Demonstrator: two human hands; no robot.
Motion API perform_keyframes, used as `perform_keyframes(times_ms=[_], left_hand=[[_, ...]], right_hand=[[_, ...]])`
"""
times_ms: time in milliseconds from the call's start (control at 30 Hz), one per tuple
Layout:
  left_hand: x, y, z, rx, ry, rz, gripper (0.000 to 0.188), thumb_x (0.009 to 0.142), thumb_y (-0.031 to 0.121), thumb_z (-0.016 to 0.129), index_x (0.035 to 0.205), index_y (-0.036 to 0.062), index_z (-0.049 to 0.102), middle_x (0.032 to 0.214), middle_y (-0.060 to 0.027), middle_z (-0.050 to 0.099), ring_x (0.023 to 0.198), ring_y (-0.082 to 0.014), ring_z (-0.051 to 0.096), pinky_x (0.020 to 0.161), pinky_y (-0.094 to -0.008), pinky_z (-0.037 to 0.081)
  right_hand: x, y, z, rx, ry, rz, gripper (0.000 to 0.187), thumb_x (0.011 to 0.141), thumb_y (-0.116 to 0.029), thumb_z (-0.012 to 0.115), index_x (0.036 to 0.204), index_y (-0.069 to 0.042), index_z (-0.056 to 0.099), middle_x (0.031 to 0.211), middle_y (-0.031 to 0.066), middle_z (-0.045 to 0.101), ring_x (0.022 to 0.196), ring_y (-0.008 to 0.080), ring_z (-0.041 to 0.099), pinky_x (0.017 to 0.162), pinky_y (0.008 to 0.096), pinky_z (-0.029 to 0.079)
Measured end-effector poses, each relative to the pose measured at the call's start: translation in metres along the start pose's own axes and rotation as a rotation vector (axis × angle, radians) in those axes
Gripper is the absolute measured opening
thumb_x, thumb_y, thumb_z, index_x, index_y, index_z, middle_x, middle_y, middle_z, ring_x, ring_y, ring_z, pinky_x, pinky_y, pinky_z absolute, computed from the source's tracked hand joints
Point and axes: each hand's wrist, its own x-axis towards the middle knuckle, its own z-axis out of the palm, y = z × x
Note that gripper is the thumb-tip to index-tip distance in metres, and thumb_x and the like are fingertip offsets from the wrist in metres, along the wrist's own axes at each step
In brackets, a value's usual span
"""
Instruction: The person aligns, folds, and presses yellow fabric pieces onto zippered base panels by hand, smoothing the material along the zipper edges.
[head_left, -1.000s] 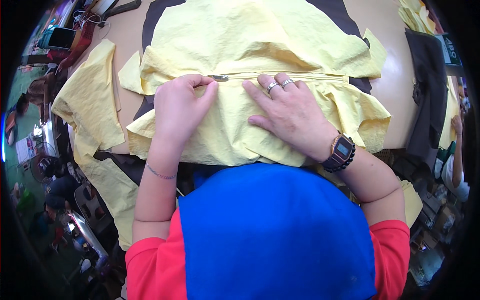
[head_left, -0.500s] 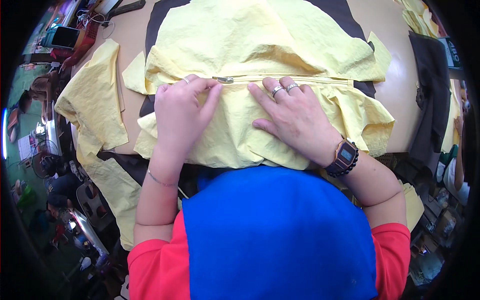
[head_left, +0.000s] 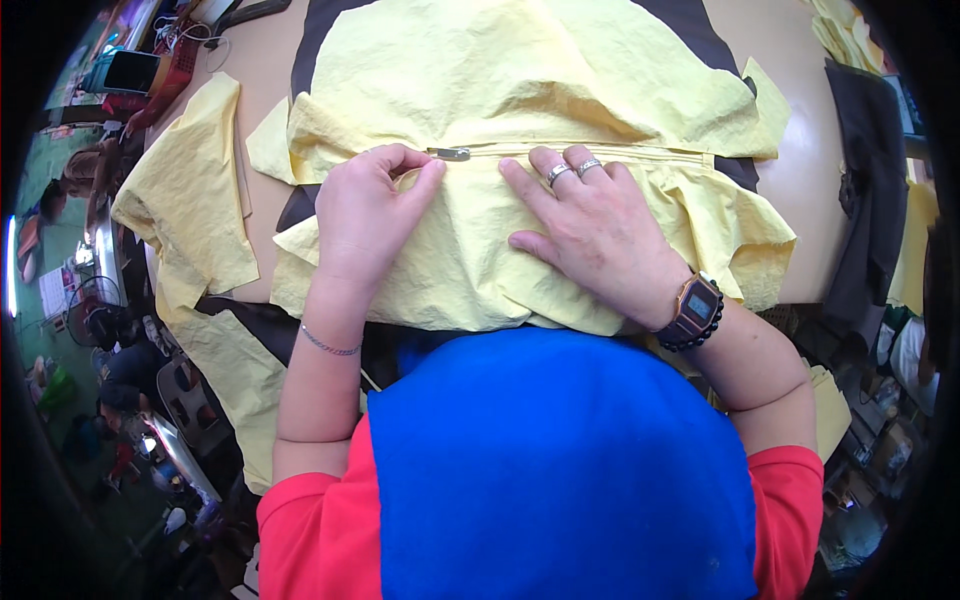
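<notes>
A piece of yellow fabric (head_left: pixel 460 250) lies spread in front of me, with a zipper (head_left: pixel 590 153) running across it from side to side. Its metal slider (head_left: pixel 449 154) rests near the zipper's left end. Just left of the slider, my left hand (head_left: pixel 370 205) is closed in a pinch, thumb and forefinger on the fabric edge beside the zipper. My right hand (head_left: pixel 600 215), wearing two rings, presses flat on the fabric below the zipper, fingers spread and fingertips close to the zipper's lower edge.
Dark cloth (head_left: pixel 725 60) lies under the yellow fabric on the tan table (head_left: pixel 785 230). Another yellow piece (head_left: pixel 195 190) hangs over the table's left edge. Dark fabric (head_left: pixel 865 190) drapes at the right. A red basket (head_left: pixel 180 65) stands at the far left, with other people beyond.
My left fingers have curled in more tightly beside the slider, and the ring on that hand no longer shows. My right hand stays nearly in place; the whole view has shifted slightly.
</notes>
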Motion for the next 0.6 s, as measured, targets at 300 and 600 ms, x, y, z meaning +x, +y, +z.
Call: perform_keyframes(times_ms=[300, 600], left_hand=[[0.0, 0.005, 0.001, 0.051, 0.022, 0.02, 0.029, 0.092, 0.036, 0.077, 0.093, 0.0082, 0.082, 0.087, -0.011, 0.08, 0.08, -0.0279, 0.077, 0.073, -0.0382, 0.059], [-0.01, -0.006, -0.011, 0.255, 0.054, 0.194, 0.026, 0.096, 0.032, 0.079, 0.101, 0.0067, 0.082, 0.086, -0.0106, 0.079, 0.073, -0.0222, 0.074, 0.068, -0.0332, 0.054]], right_hand=[[0.004, -0.002, -0.002, -0.009, 0.001, -0.009, 0.065, 0.095, -0.044, 0.073, 0.147, -0.008, 0.057, 0.131, 0.0105, 0.063, 0.118, 0.0268, 0.061, 0.089, 0.0402, 0.051], [0.024, -0.015, 0.022, 0.024, 0.083, -0.112, 0.066, 0.099, -0.05, 0.066, 0.149, -0.009, 0.056, 0.136, 0.0082, 0.061, 0.118, 0.0247, 0.059, 0.09, 0.0398, 0.049]])
